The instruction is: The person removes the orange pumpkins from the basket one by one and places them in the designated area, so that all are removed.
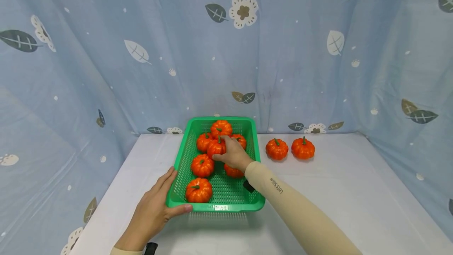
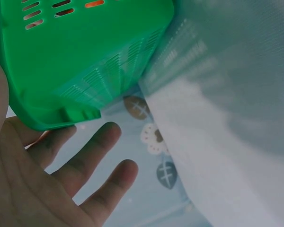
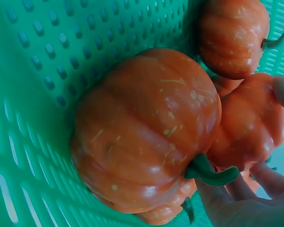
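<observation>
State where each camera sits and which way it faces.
Head: worn on the head, facing forward and down at the green basket; left hand, right hand and sleeves show.
Left wrist: on that wrist, facing the basket's outside; the left hand partly shows.
Right wrist: on that wrist, facing into the basket at pumpkins; the right hand partly shows.
Head and right wrist share the held pumpkin.

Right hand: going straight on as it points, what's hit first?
Past the held pumpkin, likely the neighboring pumpkin just behind-left; they overlap in the head view, so any gap is unclear.
</observation>
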The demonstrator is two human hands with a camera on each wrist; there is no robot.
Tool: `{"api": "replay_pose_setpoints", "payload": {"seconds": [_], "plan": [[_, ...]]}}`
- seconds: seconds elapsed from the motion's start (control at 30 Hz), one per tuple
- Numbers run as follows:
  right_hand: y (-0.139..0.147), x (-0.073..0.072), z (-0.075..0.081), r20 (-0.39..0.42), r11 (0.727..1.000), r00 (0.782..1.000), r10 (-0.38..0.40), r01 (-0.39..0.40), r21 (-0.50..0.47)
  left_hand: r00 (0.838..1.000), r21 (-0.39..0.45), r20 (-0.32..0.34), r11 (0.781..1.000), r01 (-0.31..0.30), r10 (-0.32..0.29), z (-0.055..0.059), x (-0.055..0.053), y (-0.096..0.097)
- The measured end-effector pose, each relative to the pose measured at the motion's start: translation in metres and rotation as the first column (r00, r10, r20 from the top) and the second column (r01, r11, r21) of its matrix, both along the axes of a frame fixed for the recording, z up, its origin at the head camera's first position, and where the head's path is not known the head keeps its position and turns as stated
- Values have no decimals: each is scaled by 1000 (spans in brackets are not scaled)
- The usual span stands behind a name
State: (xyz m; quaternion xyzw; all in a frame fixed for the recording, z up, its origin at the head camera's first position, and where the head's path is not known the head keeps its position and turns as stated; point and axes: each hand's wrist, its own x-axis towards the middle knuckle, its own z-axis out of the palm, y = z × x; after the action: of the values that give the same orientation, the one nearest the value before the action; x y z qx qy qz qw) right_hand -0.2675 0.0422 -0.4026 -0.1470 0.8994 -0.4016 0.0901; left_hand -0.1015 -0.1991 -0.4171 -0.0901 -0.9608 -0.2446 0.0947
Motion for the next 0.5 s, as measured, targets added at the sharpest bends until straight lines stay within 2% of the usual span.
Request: {"api": "replay_pose_setpoints", "payload": {"seconds": [0.37, 0.5], "plan": [[2, 3, 4, -25, 998, 999, -23, 22, -56, 1000, 1, -3, 1000, 4, -4, 0, 0, 0], [0, 6, 9, -59, 997, 998, -15, 11, -71, 1000, 0, 6, 1000, -4, 4, -1, 0, 0]]}}
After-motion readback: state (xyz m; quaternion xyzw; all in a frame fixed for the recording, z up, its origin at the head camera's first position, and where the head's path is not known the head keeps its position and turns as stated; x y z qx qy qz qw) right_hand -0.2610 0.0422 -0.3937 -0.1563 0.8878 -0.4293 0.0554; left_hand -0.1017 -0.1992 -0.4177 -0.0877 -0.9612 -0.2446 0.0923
